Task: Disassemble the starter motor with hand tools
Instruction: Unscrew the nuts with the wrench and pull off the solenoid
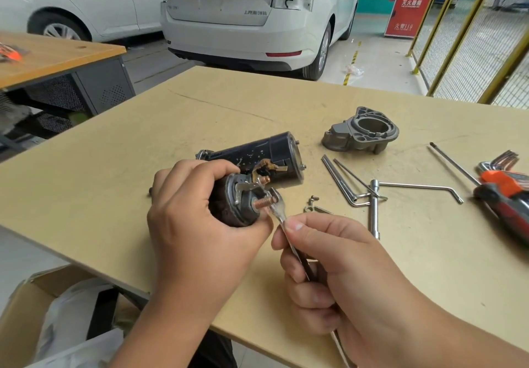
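Two hands were busy with the starter motor point(259, 157), which sat near the middle of the bench point(143, 138), lying on its side. The left hand point(197, 218) was wrapped tight around the solenoid point(240, 204) at the near end, and the right hand point(320, 258) was closed on the handle of a small wrench point(276, 205), whose open end looked hooked on the nut at the base of a copper threaded stud point(262, 202).

My guess on handling: that lump would've been heavy for its size, all steel and copper, totally rigid, and the round painted body could've rolled if let go. The solenoid barrel seemed the sane place to grab it, like the left hand did. I'd have stayed off the copper studs and the little brass strap at 12 o'clock from the stud, since soft threads get chewed up easily.

At 1 o'clock from the motor sat the removed nose housing point(360, 131), and at 3 o'clock lay loose hex keys point(343, 181), a T-shaped socket wrench point(374, 210) and a couple of small screws point(313, 200).
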Tool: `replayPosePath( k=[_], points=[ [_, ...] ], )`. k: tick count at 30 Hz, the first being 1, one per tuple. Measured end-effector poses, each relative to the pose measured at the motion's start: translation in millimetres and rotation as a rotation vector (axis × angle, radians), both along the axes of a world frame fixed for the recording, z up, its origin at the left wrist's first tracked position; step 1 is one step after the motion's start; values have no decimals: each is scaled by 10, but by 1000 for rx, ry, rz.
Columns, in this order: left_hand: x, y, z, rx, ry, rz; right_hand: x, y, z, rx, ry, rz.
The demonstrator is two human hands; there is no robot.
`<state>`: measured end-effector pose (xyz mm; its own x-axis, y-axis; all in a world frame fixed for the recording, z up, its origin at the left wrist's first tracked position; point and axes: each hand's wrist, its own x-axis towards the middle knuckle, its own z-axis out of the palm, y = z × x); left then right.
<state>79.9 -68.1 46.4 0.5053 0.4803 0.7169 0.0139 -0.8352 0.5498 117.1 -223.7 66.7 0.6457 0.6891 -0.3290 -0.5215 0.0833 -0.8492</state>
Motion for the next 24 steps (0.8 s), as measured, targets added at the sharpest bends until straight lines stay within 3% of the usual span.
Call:
replayPosePath(
  k=[4, 14, 24],
  points=[
    [-3, 12, -15, 21, 10, 12, 42, 3, -18, 11, 32, -69],
    [-39, -25, 13, 26, -13, -60, 152, -29, 54, 9, -105, 82],
    [-26, 14, 28, 15, -33, -85, 392, -182, 125, -196, -392, 183]
  ],
)
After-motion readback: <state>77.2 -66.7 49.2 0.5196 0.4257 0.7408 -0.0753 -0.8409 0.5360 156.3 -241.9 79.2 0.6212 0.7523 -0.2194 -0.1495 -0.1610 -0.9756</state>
